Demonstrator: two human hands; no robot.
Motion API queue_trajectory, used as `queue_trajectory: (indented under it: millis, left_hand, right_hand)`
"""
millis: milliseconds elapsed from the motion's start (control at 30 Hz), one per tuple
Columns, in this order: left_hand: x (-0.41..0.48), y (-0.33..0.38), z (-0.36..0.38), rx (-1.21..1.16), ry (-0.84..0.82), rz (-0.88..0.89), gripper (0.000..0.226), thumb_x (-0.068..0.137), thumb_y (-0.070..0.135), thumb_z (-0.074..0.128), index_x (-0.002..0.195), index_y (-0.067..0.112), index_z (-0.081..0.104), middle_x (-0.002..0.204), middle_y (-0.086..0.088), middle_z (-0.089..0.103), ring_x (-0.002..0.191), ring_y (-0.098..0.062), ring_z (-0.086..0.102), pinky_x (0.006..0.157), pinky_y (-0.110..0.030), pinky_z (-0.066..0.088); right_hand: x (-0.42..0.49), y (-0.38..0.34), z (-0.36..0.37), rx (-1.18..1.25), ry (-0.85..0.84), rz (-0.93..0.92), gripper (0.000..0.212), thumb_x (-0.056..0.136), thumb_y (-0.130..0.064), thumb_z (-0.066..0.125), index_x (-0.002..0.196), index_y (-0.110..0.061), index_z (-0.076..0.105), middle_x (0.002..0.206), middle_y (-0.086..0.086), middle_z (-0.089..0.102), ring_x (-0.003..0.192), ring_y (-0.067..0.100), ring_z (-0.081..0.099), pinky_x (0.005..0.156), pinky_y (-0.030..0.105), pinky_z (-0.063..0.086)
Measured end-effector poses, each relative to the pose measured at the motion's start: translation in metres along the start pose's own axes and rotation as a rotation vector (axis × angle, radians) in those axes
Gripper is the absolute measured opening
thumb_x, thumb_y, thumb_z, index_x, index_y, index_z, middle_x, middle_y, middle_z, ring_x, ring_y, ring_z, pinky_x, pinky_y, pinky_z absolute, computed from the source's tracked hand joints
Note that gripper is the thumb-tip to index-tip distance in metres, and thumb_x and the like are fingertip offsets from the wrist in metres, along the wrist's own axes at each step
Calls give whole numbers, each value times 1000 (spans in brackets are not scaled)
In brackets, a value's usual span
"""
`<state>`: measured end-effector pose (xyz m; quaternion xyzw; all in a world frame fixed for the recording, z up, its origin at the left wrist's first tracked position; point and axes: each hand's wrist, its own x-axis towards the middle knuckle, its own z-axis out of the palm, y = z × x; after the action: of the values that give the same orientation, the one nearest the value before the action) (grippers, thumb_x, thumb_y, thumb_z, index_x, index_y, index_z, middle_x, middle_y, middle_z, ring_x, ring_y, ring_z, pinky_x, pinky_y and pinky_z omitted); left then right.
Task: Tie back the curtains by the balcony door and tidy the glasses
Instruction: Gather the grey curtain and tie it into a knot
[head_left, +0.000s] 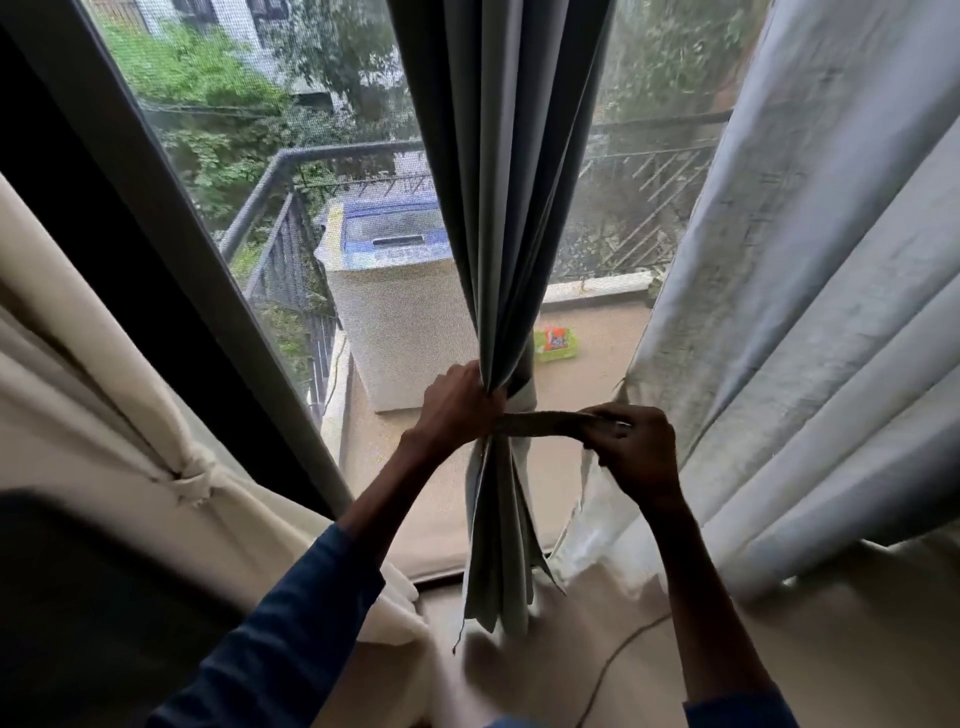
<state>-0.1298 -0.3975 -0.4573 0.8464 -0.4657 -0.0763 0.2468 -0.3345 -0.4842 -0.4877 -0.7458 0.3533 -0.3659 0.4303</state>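
A grey curtain (498, 208) hangs gathered into a narrow bunch in front of the balcony door glass. My left hand (457, 405) grips the bunch at its waist from the left. A dark patterned tie-back strap (545, 423) runs from that grip out to the right. My right hand (636, 447) pinches the strap's free end and holds it stretched level. Below the grip the curtain's folds (498, 545) fan out down to the floor. No glasses are in view.
A cream curtain (130, 415) at the left is knotted back. A pale curtain (805, 338) hangs loose at the right. Outside stand a washing machine (395, 291) and a balcony railing (270, 228). A thin cord (618, 654) lies on the floor.
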Motion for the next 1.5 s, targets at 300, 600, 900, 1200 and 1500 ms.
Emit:
queue_trajectory:
  millis: [300, 600, 900, 1200, 1500]
  left_hand:
    - [-3, 10, 11, -226, -32, -10, 24, 88, 40, 56, 75, 20, 52, 67, -7, 64, 51, -25, 64, 49, -42, 56]
    - [-6, 11, 12, -279, -58, 34, 16, 86, 26, 60, 85, 10, 60, 74, -15, 68, 59, -36, 66, 50, -48, 55]
    - [-18, 12, 7, -302, -66, 98, 6, 85, 3, 56, 87, 2, 62, 81, -10, 66, 74, -29, 66, 59, -34, 52]
    - [-23, 8, 7, -309, -55, 218, 25, 74, 13, 49, 86, 0, 66, 84, -19, 67, 76, -35, 65, 64, -43, 54]
    - [-25, -3, 3, -427, -49, 407, 41, 75, 37, 43, 79, 1, 63, 78, -15, 64, 69, -20, 59, 60, -35, 46]
  right_hand:
    - [6, -6, 11, 151, 240, -13, 22, 93, 0, 62, 109, -11, 71, 98, 0, 76, 87, 12, 75, 80, 39, 63]
    - [15, -37, 26, 5, 212, -353, 27, 85, 10, 69, 100, -11, 76, 98, 0, 72, 97, 8, 67, 82, 20, 52]
    - [9, -37, 29, 87, 136, -389, 26, 84, -4, 79, 104, -19, 79, 96, -5, 74, 83, 17, 67, 71, 34, 53]
    - [-6, -39, 42, 57, 136, -391, 36, 83, 14, 67, 106, -12, 75, 100, -15, 75, 94, 2, 72, 81, 23, 58]
    - [11, -30, 32, -293, 80, -634, 37, 81, 7, 74, 111, -14, 76, 96, -4, 73, 93, 17, 63, 73, 25, 52]
